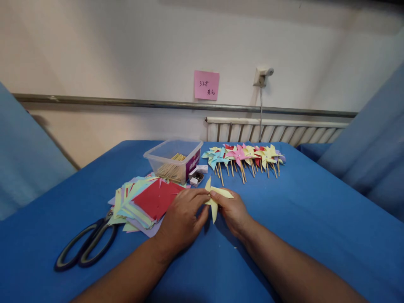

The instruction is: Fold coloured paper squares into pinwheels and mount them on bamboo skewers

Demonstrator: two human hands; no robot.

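Note:
Between my two hands is a pale yellow paper pinwheel (214,206), its blades folded in toward the middle. My right hand (232,209) is closed on it from the right, thumb pressed near the centre. From the left, my left hand (186,212) reaches over with its fingertips closed at the pinwheel's centre. Whether a pin sits under those fingertips I cannot make out. Just left of my left hand lies a stack of coloured paper squares with a red sheet (154,198) on top. A small open box (197,178) with dark little items stands behind the pinwheel.
Black-handled scissors (91,244) lie at the left, their blades under the paper stack. A clear plastic tub (154,156) holds thin wooden sticks (173,168). Several finished pinwheels on sticks, one of them pink (239,155), lie at the back right of the blue-covered table (315,235).

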